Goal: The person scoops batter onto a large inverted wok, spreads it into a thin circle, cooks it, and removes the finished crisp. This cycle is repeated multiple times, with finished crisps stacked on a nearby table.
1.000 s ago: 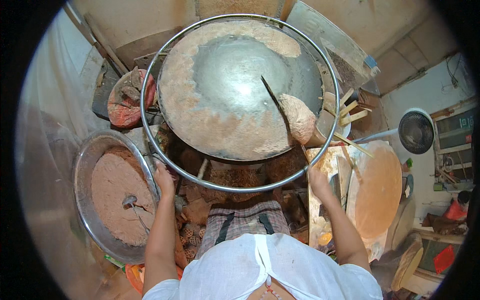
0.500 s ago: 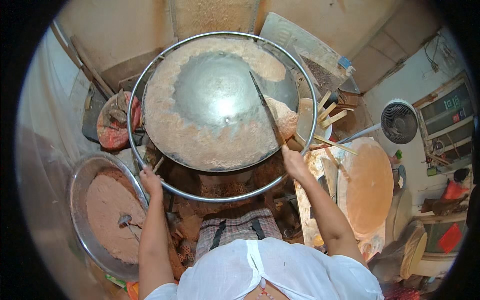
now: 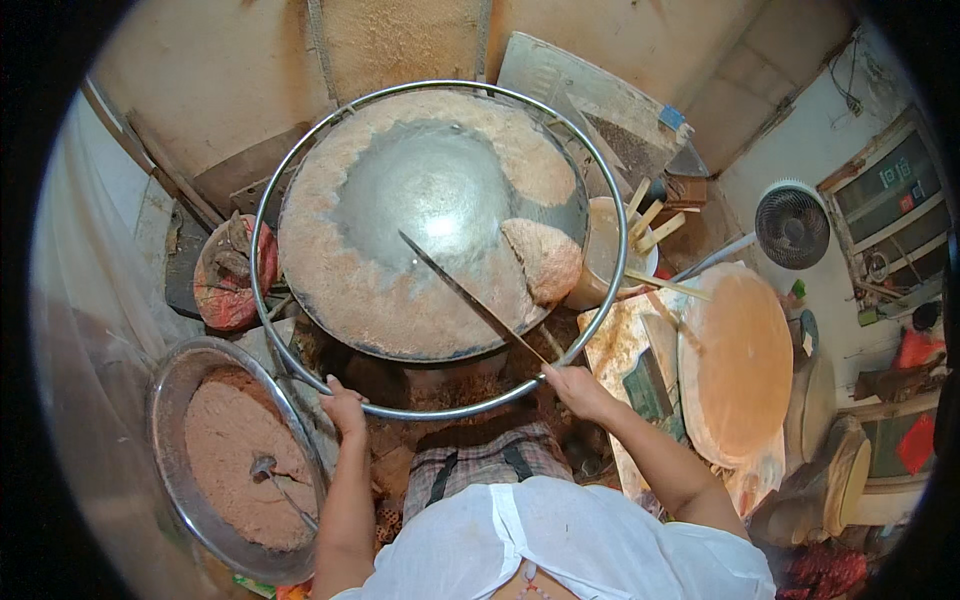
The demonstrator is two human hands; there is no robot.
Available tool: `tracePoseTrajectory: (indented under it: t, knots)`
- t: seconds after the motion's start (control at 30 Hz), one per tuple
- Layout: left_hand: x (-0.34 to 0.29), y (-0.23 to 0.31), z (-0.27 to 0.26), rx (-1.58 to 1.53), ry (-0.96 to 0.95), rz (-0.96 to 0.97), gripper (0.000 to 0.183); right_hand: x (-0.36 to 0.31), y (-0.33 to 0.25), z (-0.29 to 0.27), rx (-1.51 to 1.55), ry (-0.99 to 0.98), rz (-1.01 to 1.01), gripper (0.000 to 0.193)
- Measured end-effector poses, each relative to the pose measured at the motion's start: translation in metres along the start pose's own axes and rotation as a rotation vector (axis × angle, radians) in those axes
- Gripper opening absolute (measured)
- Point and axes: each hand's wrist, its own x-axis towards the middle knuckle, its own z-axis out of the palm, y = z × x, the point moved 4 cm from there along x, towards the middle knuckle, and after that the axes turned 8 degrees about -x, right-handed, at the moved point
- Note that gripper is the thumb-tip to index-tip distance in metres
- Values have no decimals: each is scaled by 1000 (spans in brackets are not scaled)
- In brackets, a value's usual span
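Head view. Your right hand (image 3: 578, 392): closed round the near end of a long blade (image 3: 472, 297) angled forward-left over the griddle (image 3: 425, 185); probably light, stiff, best gripped there. Your left hand (image 3: 345, 408): curled on the metal ring (image 3: 440, 413), likely smooth, rigid. Pale mound (image 3: 548, 260), ahead of your right hand: probably soft, sticky, easily torn; best supported from beneath.

Griddle (image 3: 425, 185) at centre, before the person, within the ring (image 3: 480, 411); paste (image 3: 335, 290) on it, a flap (image 3: 548, 262) of it at the right. Blade (image 3: 455, 282) runs over the griddle's front from the right hand (image 3: 580, 391); surface contact uncertain from this angle. Left hand (image 3: 344, 406) at ring's front left. Basin (image 3: 167, 430) further left, ladle (image 3: 263, 467) in it; bundle (image 3: 232, 295) behind basin. Right of griddle: tub (image 3: 604, 240), then slab (image 3: 745, 345), fan (image 3: 792, 225) behind slab
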Motion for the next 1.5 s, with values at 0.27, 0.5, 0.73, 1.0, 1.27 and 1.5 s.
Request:
tracePoseTrajectory:
  t: [0.27, 0.5, 0.73, 1.0, 1.27, 1.5]
  knots:
    - [88, 14, -30, 241, 114, 245, 46, 52, 10, -51, 265, 66, 370, 74]
    - [17, -11, -29, 118, 14, 228, 50, 21, 66, -29, 42, 26, 284, 19]
    - [18, 4, -1, -61, -62, -167, 36, 4, 12, -22, 154, -61, 58, 31]
    - [124, 26, -12, 34, 1, 9, 37, 43, 20, -50, 162, -128, 240, 63]
    - [35, 5, 4, -212, 235, -77, 56, 39, 60, -75, -5, 7, 11, 53]
    - [16, 12, 11, -380, 81, -248, 53, 87, 8, -96, 288, 353, 40, 45]
